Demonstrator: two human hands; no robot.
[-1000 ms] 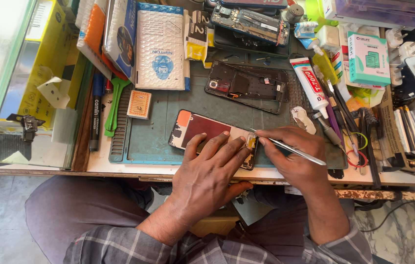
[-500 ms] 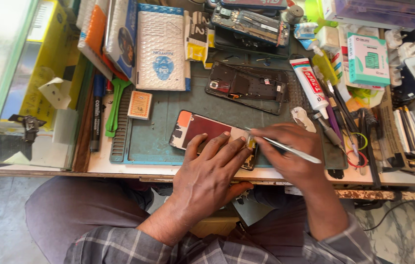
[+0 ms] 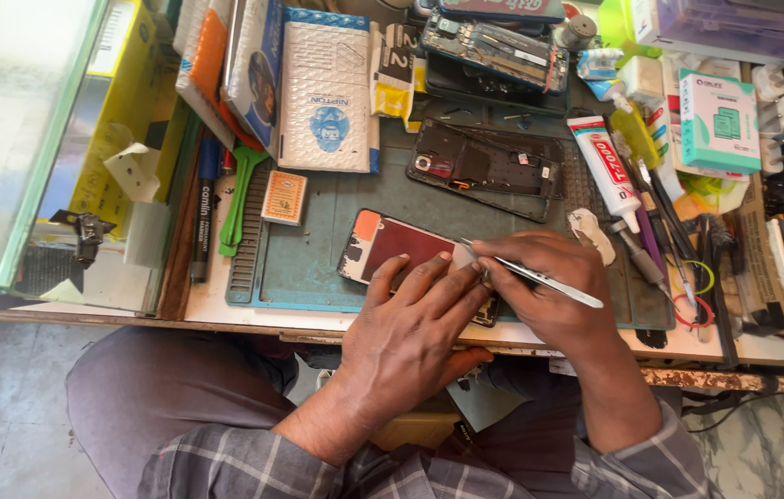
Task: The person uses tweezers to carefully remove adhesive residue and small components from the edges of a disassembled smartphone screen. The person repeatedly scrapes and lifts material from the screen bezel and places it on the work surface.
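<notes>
A phone screen panel [image 3: 392, 248], dark red with an orange corner, lies flat on the grey-green work mat [image 3: 318, 249]. My left hand [image 3: 410, 328] rests on its right part, fingers spread and pressing it down. My right hand [image 3: 549, 286] holds metal tweezers [image 3: 540, 277] with the tip at the panel's upper right edge, next to my left fingertips. The panel's right end is hidden under both hands.
An opened phone body [image 3: 489, 166] lies farther back on the mat, another [image 3: 493, 51] behind it. A glue tube [image 3: 602, 171], pens and tools crowd the right side. A white padded envelope [image 3: 325, 92], a small orange box [image 3: 285, 197] and a green pry tool [image 3: 239, 194] are at the left.
Both hands stay on the panel; the tweezers have shifted only slightly along its upper edge.
</notes>
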